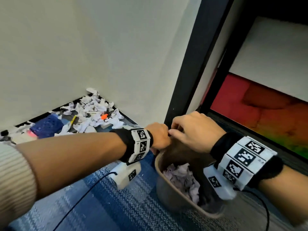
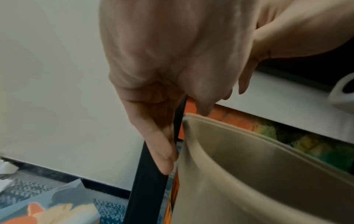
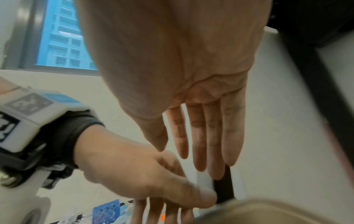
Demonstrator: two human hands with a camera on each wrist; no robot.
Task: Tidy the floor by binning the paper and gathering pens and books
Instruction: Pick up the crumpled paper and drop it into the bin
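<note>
Both hands hover over a beige bin [image 1: 168,197] that holds crumpled paper [image 1: 181,177]. My left hand [image 1: 160,137] hangs at the bin's far rim, thumb and fingers pointing down [image 2: 172,115], and its palm is empty. My right hand [image 1: 190,132] is beside it, fingers straight and spread [image 3: 182,148], touching the left hand [image 3: 143,174]. A small white scrap [image 3: 205,181] shows blurred between them; whether either hand holds it I cannot tell. More crumpled paper [image 1: 93,112] lies piled in the corner with an orange marker [image 1: 104,116] and a yellow pen [image 1: 73,120].
A black shelf post [image 1: 183,80] stands right behind the bin [image 2: 249,166]. A blue mesh holder [image 1: 46,126] lies left of the pile. An illustrated book cover [image 2: 47,209] lies on the blue carpet [image 1: 100,205]. A red-to-green mat [image 1: 266,122] lies under the shelf.
</note>
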